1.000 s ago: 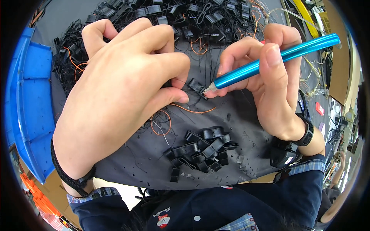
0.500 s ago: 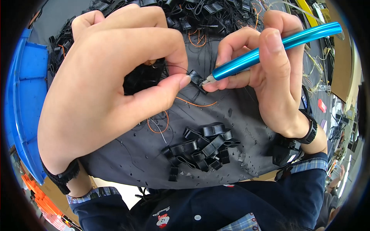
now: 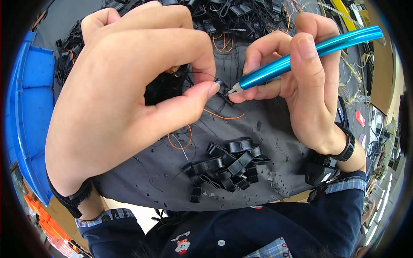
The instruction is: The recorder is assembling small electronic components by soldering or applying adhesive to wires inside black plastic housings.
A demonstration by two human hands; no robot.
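My left hand (image 3: 112,86) is closed, thumb and forefinger pinching the edge of a small black strap loop (image 3: 223,91). My right hand (image 3: 307,81) grips a shiny blue pen-shaped tool (image 3: 275,69) much like a pen, slanting down to the left. The tool's pale, narrow tip touches or nearly touches the loop, and right fingertips support the loop from that side. Fine black threads stick out around the loop. Beneath my left palm shows a dark bundle, mostly hidden. Nearer to me lies a small pile of glossy black strap loops (image 3: 232,165).
A large heap of black loops and tangled threads (image 3: 236,17) covers the far side of the dark cloth (image 3: 275,129). Orange thread (image 3: 223,115) lies at mid-cloth. A blue plastic bin (image 3: 36,86) stands left. A black device (image 3: 320,170) sits by my right wrist.
My left hand and the loop have shifted slightly to the right. My right hand moves a little with them, keeping the tool tip at the loop.
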